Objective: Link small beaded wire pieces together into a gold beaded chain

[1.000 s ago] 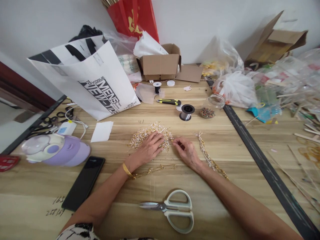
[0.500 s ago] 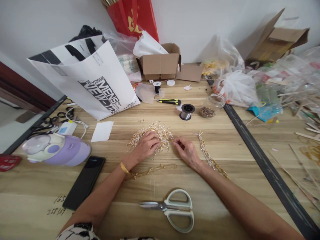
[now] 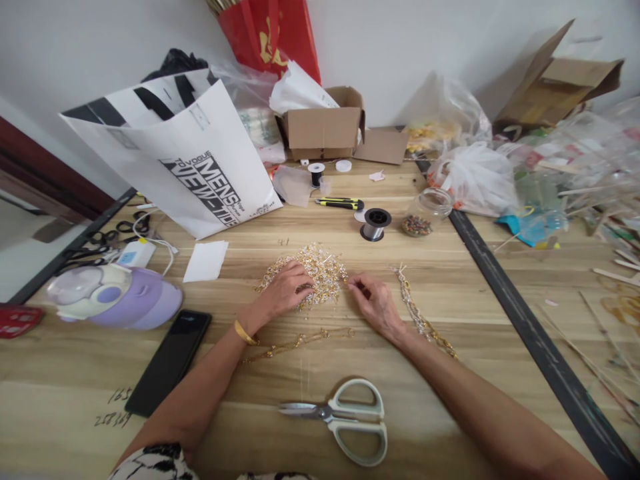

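Observation:
A heap of small clear and gold beads (image 3: 327,273) lies on the wooden table in front of me. My left hand (image 3: 286,290) rests on the heap's left side, fingers bent and held together, and what is in its fingertips is too small to make out. At the right edge of the heap, my right hand (image 3: 374,303) has thumb and forefinger pinched together; any tiny thing between them cannot be made out. A gold beaded chain (image 3: 300,341) stretches across the table below the heap. Beyond my right hand lies a bundle of clear and gold bead strands (image 3: 417,313).
Scissors (image 3: 345,417) lie nearest me. A phone (image 3: 170,360) and purple bottle (image 3: 120,297) are at left, behind them a white bag (image 3: 185,160). Further back are a cutter knife (image 3: 340,203), a wire spool (image 3: 375,225), a bead jar (image 3: 423,213) and a cardboard box (image 3: 325,127).
My left hand has shifted slightly left on the bead heap, its fingers curling more. My right hand keeps its pinch at nearly the same place.

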Tool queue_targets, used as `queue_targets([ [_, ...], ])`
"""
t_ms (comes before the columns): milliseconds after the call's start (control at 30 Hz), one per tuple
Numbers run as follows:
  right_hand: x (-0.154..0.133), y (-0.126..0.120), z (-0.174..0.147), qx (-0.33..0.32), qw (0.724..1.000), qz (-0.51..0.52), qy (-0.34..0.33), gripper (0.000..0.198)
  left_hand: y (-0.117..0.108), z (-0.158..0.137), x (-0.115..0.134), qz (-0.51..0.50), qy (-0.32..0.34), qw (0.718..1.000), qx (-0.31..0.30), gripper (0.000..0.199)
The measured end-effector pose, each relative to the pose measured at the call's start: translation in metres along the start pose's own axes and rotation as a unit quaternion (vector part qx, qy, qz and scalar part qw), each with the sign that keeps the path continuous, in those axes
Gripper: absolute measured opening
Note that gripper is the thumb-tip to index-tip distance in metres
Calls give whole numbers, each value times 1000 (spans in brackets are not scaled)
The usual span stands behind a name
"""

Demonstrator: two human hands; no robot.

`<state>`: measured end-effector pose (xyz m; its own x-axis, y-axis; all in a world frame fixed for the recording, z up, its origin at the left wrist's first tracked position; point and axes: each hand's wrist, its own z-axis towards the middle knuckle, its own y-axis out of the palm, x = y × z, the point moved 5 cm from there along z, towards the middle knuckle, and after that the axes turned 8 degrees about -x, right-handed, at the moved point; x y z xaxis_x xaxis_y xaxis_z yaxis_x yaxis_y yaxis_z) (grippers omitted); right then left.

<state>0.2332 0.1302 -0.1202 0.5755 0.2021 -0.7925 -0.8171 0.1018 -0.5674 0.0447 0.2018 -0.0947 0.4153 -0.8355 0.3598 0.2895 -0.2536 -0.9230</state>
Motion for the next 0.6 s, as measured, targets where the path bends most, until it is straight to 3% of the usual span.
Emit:
queue_targets([
  [200,-1,0,0,3,1000,-5,-6,17,0,1,3,-20,29,999,-21,14],
  [600,0,0,0,2,1000,0,1,16,-3,3,11,-19,20,999,-27,11],
])
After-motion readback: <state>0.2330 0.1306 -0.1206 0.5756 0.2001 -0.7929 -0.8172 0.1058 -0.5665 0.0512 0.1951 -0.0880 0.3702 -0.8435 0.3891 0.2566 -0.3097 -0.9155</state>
